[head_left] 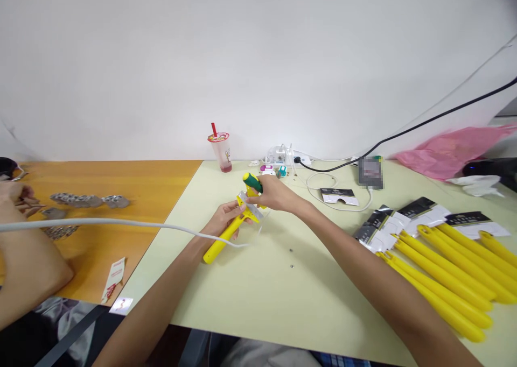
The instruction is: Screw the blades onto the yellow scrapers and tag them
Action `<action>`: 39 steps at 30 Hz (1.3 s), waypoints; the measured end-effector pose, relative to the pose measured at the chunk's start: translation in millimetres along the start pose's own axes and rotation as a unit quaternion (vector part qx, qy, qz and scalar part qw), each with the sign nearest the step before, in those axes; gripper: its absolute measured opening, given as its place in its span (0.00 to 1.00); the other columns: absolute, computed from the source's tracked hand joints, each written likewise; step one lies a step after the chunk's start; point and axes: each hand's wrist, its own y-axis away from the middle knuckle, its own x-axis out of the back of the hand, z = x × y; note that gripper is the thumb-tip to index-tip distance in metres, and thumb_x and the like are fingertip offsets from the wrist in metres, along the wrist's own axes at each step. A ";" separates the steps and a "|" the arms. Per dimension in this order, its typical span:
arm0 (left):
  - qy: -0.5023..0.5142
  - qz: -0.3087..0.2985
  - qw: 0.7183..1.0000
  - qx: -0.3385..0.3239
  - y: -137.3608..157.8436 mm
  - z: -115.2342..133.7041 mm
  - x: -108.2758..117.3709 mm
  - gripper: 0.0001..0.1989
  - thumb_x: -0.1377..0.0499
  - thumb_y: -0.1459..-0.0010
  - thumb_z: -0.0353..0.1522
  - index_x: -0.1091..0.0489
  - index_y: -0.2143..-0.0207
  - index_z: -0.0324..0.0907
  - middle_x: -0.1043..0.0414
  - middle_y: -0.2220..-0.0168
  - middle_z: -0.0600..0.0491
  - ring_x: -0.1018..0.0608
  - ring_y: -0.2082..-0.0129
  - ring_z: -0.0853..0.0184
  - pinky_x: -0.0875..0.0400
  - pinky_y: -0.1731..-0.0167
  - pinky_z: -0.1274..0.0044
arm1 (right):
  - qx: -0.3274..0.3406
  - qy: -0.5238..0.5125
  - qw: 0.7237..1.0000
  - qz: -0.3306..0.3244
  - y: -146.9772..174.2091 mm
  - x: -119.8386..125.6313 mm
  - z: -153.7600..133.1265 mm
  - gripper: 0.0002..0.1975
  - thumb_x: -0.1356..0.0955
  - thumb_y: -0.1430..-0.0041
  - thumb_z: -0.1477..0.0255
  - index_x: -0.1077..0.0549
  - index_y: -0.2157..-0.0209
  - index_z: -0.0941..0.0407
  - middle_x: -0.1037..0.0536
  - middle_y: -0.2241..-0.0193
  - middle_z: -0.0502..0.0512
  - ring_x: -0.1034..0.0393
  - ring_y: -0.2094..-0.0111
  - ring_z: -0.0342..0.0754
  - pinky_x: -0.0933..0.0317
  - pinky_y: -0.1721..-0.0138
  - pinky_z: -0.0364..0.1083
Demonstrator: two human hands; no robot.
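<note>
Left grip [224,218] pinches the yellow scraper [223,241]; right grip [275,193] clasps the green tool [253,182], whose slipping could jab the left.

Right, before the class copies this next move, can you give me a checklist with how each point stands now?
1. Left hand holding the yellow tool: ok.
2. Right hand gripping the green-and-yellow handle: ok.
3. Metal plate seated firmly: cannot tell; the hands partly cover it.
4. Two small pieces in plain sight on the table: ok.
5. White cable out of the line of sight: not ok; it crosses in front of the left forearm.
6. Cup upright and apart from both hands: ok.
</note>
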 end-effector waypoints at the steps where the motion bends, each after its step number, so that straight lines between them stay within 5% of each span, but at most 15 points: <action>1: -0.006 0.006 1.000 0.003 -0.7 -1.3 -0.5 0.20 0.24 0.41 0.40 0.18 0.53 0.36 0.16 0.62 0.41 0.15 0.73 0.60 0.31 0.89 0.80 | 0.002 0.012 1.000 -0.003 -0.1 -0.8 -1.1 0.15 0.24 0.43 0.69 0.34 0.72 0.53 0.28 0.74 0.45 0.37 0.73 0.43 0.50 0.69 0.44; 12: -0.017 0.049 0.999 0.012 -5.5 -7.4 2.3 0.17 0.23 0.46 0.37 0.18 0.58 0.37 0.18 0.67 0.45 0.20 0.80 0.65 0.33 0.90 0.79 | 0.000 0.061 0.998 -0.014 1.0 5.1 -7.7 0.13 0.22 0.41 0.69 0.30 0.69 0.55 0.27 0.73 0.46 0.34 0.70 0.44 0.48 0.66 0.44; 20: -0.023 0.090 0.995 -0.020 -0.3 5.3 -8.8 0.18 0.23 0.46 0.39 0.21 0.63 0.37 0.22 0.70 0.48 0.23 0.77 0.67 0.34 0.89 0.81 | 0.048 0.037 0.995 0.084 8.9 33.5 -7.1 0.15 0.24 0.42 0.72 0.29 0.55 0.56 0.24 0.56 0.55 0.29 0.58 0.51 0.41 0.56 0.48; 29: -0.040 0.115 0.993 -0.012 2.9 9.2 -13.5 0.24 0.21 0.50 0.45 0.25 0.63 0.38 0.24 0.68 0.52 0.25 0.75 0.71 0.34 0.88 0.83 | 0.052 -0.002 0.992 0.111 11.1 47.2 -1.7 0.18 0.23 0.43 0.68 0.21 0.52 0.56 0.22 0.63 0.50 0.30 0.64 0.48 0.41 0.60 0.47; 34: -0.031 0.121 0.992 -0.022 2.2 7.4 -11.7 0.24 0.21 0.50 0.45 0.24 0.62 0.39 0.24 0.64 0.50 0.24 0.71 0.70 0.34 0.88 0.83 | 0.041 -0.030 0.995 0.082 13.3 52.5 -3.7 0.12 0.23 0.41 0.62 0.21 0.64 0.55 0.21 0.66 0.49 0.33 0.69 0.45 0.42 0.64 0.46; 39: -0.031 0.121 0.992 -0.024 2.3 7.7 -11.3 0.25 0.21 0.51 0.45 0.23 0.60 0.38 0.23 0.61 0.49 0.25 0.71 0.71 0.34 0.87 0.83 | 0.027 -0.072 0.997 0.018 21.0 62.7 -11.1 0.21 0.26 0.35 0.53 0.27 0.72 0.55 0.21 0.70 0.50 0.34 0.71 0.44 0.44 0.69 0.46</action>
